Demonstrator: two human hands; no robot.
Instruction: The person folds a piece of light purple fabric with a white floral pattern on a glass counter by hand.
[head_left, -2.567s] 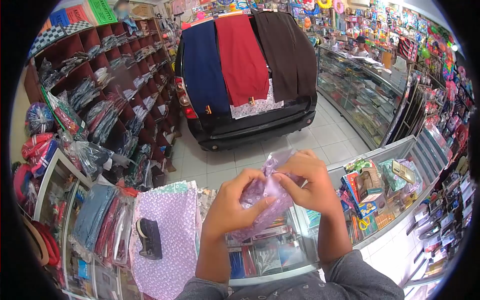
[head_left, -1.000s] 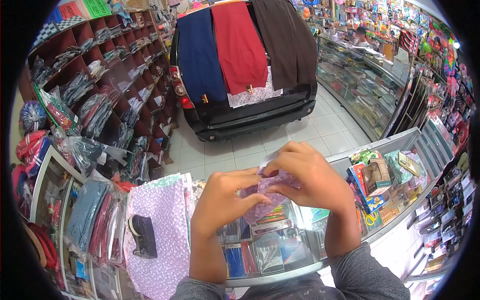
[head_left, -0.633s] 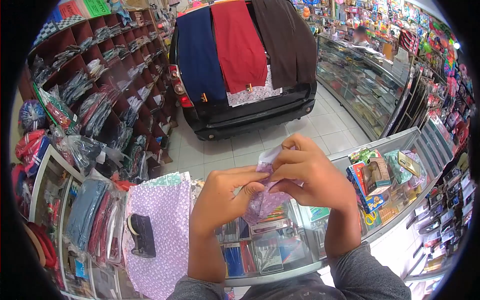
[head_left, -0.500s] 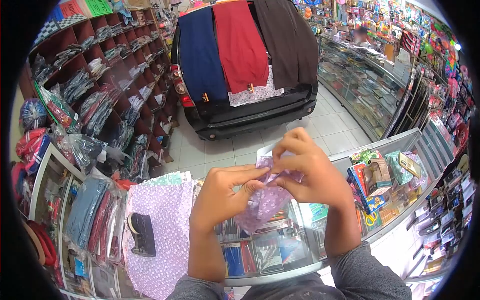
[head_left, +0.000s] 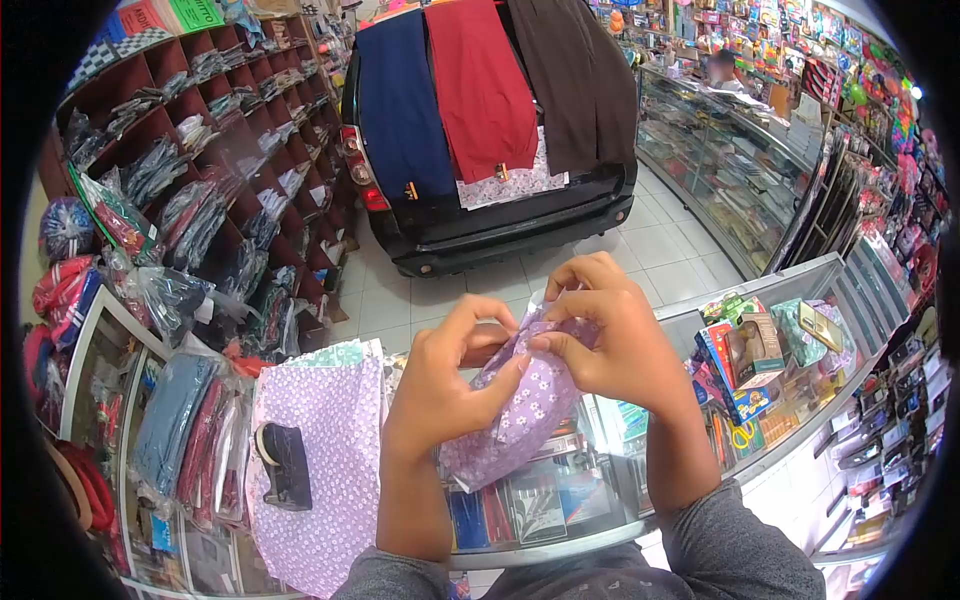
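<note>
Above the glass tabletop [head_left: 680, 322], in front of the person's chest, both hands grip one lilac packet [head_left: 520, 410]. The left hand [head_left: 440, 385] is curled about its left side, thumb laid across the front. The right hand [head_left: 600, 340] is closed on its upper end, fingertips pinching the top edge. That upper end is covered by the fingers, so how it is folded there cannot be made out. The back of the packet is hidden too. Its lower end hangs free above the tabletop, tilted down toward the left, not touching the glass.

The packet is soft cloth, pale purple with small white flowers, inside a clear wrapper that shows glossy at the lower corner and beside the right thumb. It bulges slightly in the middle.

On the tabletop, left of the packet, a flat lilac cloth [head_left: 330, 450] of the same print lies with a dark tape dispenser [head_left: 285, 465] on it. At the right end of the tabletop stands a cluster of coloured boxes [head_left: 745, 365], their print too small to read. Beyond the tabletop, on the tiled floor, is a black car [head_left: 500, 240] with blue, red and brown trousers draped over its rear. The picture's round dark border cuts off the tabletop's near edge.
</note>
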